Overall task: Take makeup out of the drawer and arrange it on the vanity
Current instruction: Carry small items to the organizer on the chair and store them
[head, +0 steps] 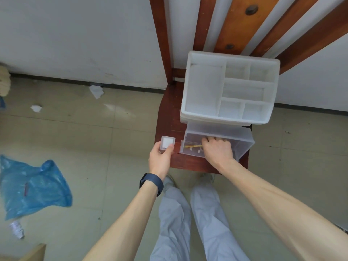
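Two bare forearms, nearest. Left hand (161,159) pinched a small square case (168,143) beside the open drawer (243,142). Right hand (216,149): fingers curled inside the drawer at a yellow pencil (193,146); grip undetermined. Advised: lift level, clearing the drawer wall.

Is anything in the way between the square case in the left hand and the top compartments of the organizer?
Nothing visible. The left hand holds the square case beside the drawer; the organizer has no lid on top.
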